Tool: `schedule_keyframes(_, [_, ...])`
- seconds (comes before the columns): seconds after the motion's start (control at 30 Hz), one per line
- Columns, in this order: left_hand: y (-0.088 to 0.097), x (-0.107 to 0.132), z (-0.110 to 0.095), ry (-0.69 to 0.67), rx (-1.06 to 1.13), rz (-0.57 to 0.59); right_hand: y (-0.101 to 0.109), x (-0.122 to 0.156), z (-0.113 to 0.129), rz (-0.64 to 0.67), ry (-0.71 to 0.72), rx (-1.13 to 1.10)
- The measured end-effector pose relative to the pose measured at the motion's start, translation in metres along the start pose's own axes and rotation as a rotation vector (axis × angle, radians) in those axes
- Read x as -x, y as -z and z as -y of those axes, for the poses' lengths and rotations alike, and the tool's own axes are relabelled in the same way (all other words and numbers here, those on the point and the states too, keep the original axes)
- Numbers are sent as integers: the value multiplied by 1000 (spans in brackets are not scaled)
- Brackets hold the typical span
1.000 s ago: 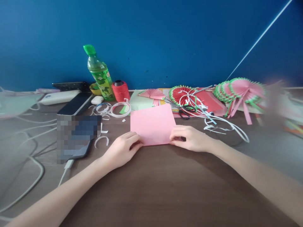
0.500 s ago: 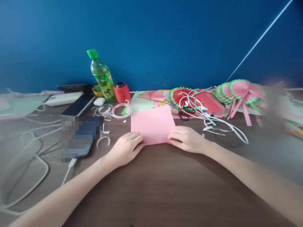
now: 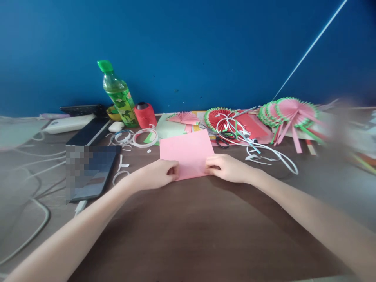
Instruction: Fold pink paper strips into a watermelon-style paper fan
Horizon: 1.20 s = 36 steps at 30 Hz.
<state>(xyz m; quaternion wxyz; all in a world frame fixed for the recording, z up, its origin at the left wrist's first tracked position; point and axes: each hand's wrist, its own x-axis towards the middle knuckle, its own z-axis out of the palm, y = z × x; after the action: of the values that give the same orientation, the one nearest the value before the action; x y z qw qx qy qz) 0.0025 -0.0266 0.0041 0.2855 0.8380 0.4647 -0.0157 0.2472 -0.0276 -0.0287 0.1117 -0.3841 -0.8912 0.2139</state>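
Observation:
A sheet of pink paper (image 3: 186, 152) lies on the brown table in front of me. My left hand (image 3: 161, 172) is closed at its near left corner, thumb and fingers bent together on the sheet. At the near right corner, my right hand (image 3: 225, 167) pinches the paper between thumb and fingers. The near edge runs between the two hands, and the fingers hide both near corners. Just behind the sheet are black-handled scissors (image 3: 223, 143), partly under white cables.
Left stand a green bottle (image 3: 117, 96), a red thread spool (image 3: 146, 115), tape rolls (image 3: 145, 138) and a phone (image 3: 100, 172) on a cable. Pleated paper fans (image 3: 296, 111) and a red-and-green fan (image 3: 220, 119) lie along the blue wall. White cable loops (image 3: 289, 162) are at right.
The view has shifted slightly to the right. My left hand has rolled over, with its fingers now curled at the paper's near edge. My right hand still pinches its corner.

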Motion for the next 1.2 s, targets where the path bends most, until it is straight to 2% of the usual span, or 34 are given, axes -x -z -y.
schedule_keyframes(0.17, [4,-2,2,5,1,48,-2,-1,-1,-38,-47,77])
schedule_keyframes(0.47, [2,-2,3,31,-46,62,-3,-1,1,-53,-166,118])
schedule_keyframes(0.53, [2,-3,4,13,-59,60,-4,1,0,-81,-142,107])
schedule_keyframes(0.67, [2,-7,10,-135,-100,38,-6,0,-2,-136,29,-7])
schedule_keyframes(0.77, [4,-9,14,-211,-87,112,-7,-2,-5,-115,104,-93])
schedule_keyframes(1.03, [15,-3,18,-181,-72,265,4,-1,-11,29,107,-199])
schedule_keyframes(1.2, [15,-2,17,-198,-110,305,5,-1,-10,118,162,-56])
